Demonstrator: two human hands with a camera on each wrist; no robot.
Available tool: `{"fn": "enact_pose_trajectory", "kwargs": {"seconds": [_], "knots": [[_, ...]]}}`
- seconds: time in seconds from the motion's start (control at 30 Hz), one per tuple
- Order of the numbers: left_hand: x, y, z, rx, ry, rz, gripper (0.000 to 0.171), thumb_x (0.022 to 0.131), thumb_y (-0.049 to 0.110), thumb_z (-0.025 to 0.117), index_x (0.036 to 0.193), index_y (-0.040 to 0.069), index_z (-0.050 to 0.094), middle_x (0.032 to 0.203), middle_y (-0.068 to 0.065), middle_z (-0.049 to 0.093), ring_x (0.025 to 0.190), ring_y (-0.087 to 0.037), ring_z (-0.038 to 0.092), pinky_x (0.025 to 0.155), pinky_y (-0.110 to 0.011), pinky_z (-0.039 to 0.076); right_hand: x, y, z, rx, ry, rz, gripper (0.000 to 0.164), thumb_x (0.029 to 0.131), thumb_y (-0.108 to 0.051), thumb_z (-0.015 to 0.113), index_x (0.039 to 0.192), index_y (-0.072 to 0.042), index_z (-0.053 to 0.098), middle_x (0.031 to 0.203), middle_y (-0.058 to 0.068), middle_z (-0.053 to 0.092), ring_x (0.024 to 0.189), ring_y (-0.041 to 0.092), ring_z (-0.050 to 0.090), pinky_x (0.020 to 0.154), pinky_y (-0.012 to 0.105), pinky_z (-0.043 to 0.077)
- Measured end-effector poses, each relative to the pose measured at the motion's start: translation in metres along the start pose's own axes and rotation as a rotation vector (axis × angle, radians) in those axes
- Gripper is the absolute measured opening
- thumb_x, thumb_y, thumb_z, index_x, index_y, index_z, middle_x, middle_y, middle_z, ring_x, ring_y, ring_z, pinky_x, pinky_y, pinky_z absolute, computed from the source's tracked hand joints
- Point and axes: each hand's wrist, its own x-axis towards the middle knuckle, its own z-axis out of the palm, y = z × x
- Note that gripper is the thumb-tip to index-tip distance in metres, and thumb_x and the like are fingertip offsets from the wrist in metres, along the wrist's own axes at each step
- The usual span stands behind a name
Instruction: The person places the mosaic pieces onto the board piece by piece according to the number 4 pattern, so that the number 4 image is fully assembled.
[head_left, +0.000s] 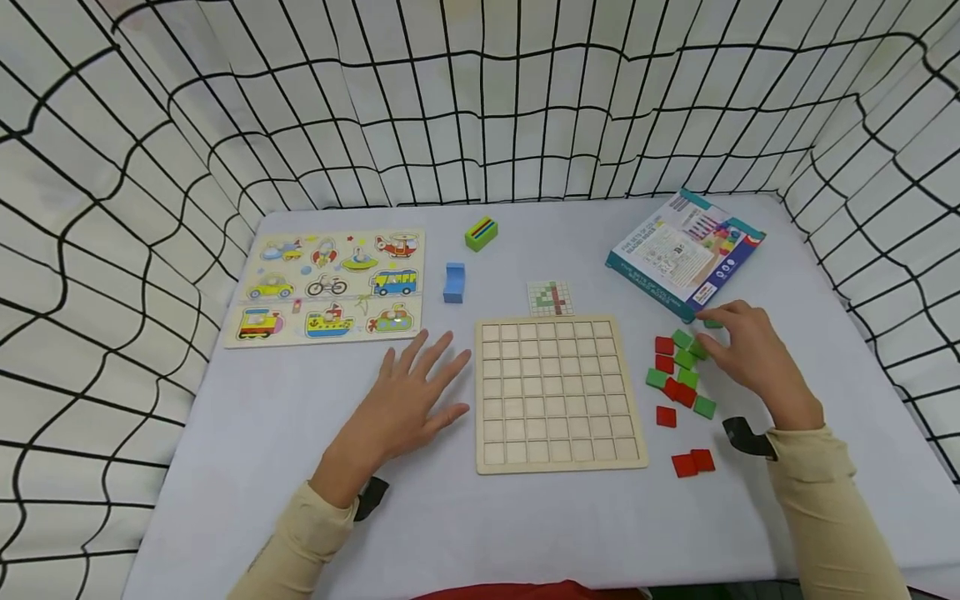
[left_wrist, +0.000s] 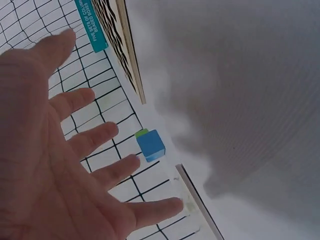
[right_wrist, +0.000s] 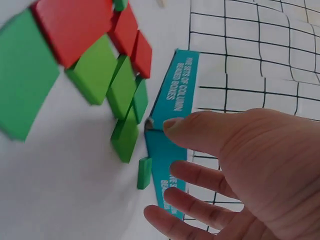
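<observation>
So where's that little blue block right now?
In the head view, the blue block stands on the table left of centre, between the vehicle puzzle and the pattern card, above the left hand.

Head overview; close wrist views

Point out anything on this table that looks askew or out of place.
The red and green tiles lie scattered, some overlapping, right of the empty wooden grid board. The teal box sits skewed to the board's edges. Nothing looks spilled or damaged.

The teal box (right_wrist: 167,105) edge reads "FIVE SETS OF COLUMN BEADED BOXES".
</observation>
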Motion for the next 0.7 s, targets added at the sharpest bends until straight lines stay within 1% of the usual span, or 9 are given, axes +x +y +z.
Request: {"fn": "enact_pose_trajectory", "kwargs": {"seconds": [0.13, 0.23, 0.3, 0.37, 0.53, 0.7], "knots": [[-0.003, -0.003, 0.001, -0.084, -0.088, 0.033, 0.081, 0.099, 0.055, 0.072, 0.166, 0.024, 0.041, 0.175, -0.013, 0.035, 0.160, -0.048, 0.033, 0.113, -0.083, 0.037, 0.005, 0.009, 0.002, -0.017, -0.006, 0.003, 0.041, 0.100, -0.007, 0.069, 0.134, 0.015, 0.064, 0.138, 0.042, 0.054, 0.127, 0.061, 0.046, 0.111, 0.076, 0.041], [-0.004, -0.004, 0.002, -0.114, -0.134, 0.040, 0.088, 0.094, 0.060, 0.075, 0.167, 0.025, 0.039, 0.176, -0.013, 0.034, 0.160, -0.047, 0.034, 0.113, -0.083, 0.036, 0.009, 0.015, 0.002, -0.029, -0.026, -0.016, 0.043, 0.099, -0.005, 0.068, 0.136, 0.017, 0.061, 0.142, 0.043, 0.052, 0.131, 0.061, 0.046, 0.114, 0.076, 0.039], [-0.004, -0.005, 0.002, -0.119, -0.142, 0.045, 0.093, 0.091, 0.063, 0.077, 0.167, 0.026, 0.039, 0.175, -0.012, 0.034, 0.160, -0.047, 0.034, 0.113, -0.084, 0.034, 0.012, 0.019, 0.001, -0.034, -0.041, -0.042, 0.045, 0.099, -0.003, 0.069, 0.137, 0.018, 0.059, 0.144, 0.043, 0.052, 0.132, 0.062, 0.047, 0.114, 0.077, 0.039], [-0.004, -0.004, 0.003, -0.123, -0.143, 0.050, 0.095, 0.089, 0.065, 0.078, 0.167, 0.026, 0.039, 0.175, -0.012, 0.035, 0.160, -0.047, 0.035, 0.113, -0.085, 0.033, 0.015, 0.023, 0.000, -0.035, -0.057, -0.064, 0.045, 0.099, -0.002, 0.069, 0.138, 0.018, 0.059, 0.144, 0.043, 0.054, 0.130, 0.062, 0.050, 0.111, 0.076, 0.042], [-0.002, -0.003, 0.008, -0.102, -0.161, 0.062, 0.098, 0.088, 0.069, 0.076, 0.167, 0.026, 0.039, 0.176, -0.009, 0.035, 0.160, -0.049, 0.033, 0.112, -0.089, 0.029, 0.019, 0.031, 0.001, -0.008, -0.060, -0.085, 0.040, 0.097, 0.002, 0.071, 0.134, 0.015, 0.063, 0.133, 0.041, 0.062, 0.121, 0.059, 0.058, 0.100, 0.071, 0.053], [-0.004, 0.001, 0.012, -0.110, -0.178, 0.056, 0.098, 0.087, 0.069, 0.076, 0.167, 0.025, 0.040, 0.177, -0.005, 0.034, 0.162, -0.051, 0.027, 0.111, -0.092, 0.025, 0.021, 0.035, 0.002, -0.009, -0.054, -0.108, 0.035, 0.095, 0.005, 0.072, 0.128, 0.015, 0.068, 0.122, 0.038, 0.066, 0.111, 0.055, 0.064, 0.097, 0.069, 0.055]]}}
